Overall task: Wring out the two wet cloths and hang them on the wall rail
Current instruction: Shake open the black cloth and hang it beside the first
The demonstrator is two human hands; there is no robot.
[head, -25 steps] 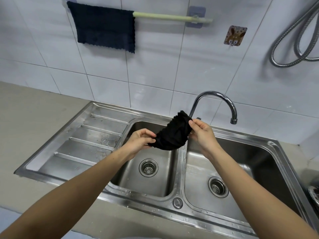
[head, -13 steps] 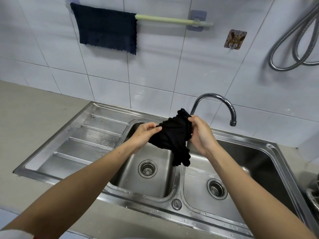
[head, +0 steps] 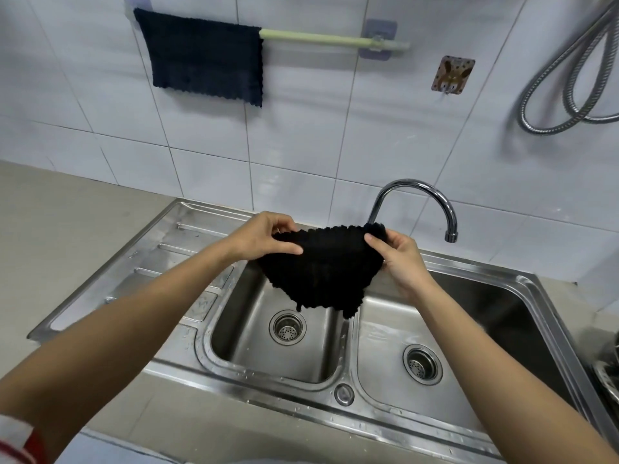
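Observation:
A black cloth (head: 321, 269) is stretched between both my hands above the divider of the double sink (head: 536, 286). My left hand (head: 264, 237) pinches its left top corner and my right hand (head: 398, 259) grips its right top corner; the lower edge sags toward the basins. A dark navy cloth (head: 204, 55) hangs spread over the left end of the pale green wall rail (head: 321, 40). The rail's right half is bare.
A chrome tap (head: 418, 195) arches just behind and to the right of the held cloth. A ribbed draining board (head: 150, 259) lies on the left. A wall hook (head: 452, 75) and a coiled metal hose (head: 569, 92) are at the right.
The black cloth has gone from a bunched bundle to an opened, spread sheet. My hands moved apart and rose slightly, each now at a top corner.

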